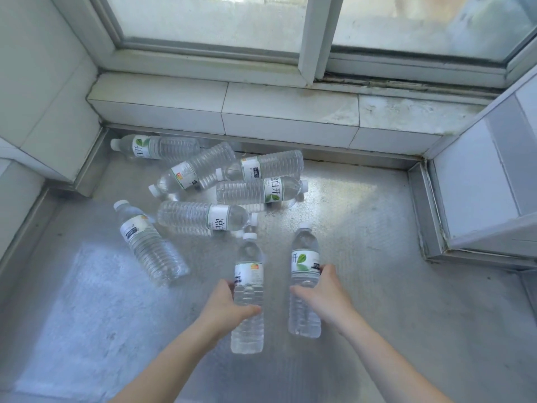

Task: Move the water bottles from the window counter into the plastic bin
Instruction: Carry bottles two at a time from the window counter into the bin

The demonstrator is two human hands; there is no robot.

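Note:
Two clear water bottles with white caps and white-green labels are in my hands above the metal counter [377,257]. My left hand [229,303] grips one water bottle [248,274] around its middle. My right hand [325,292] grips another water bottle [304,257] from its right side. Both point caps away from me. Several more bottles lie on their sides farther back: one at the left [148,245], one in the middle [203,218], others near the window step [162,146]. No plastic bin is in view.
A tiled step [290,112] and a sliding window [316,39] close off the back. Tiled walls stand at the left [43,97] and right [488,170], with raised metal trim along the counter's edges.

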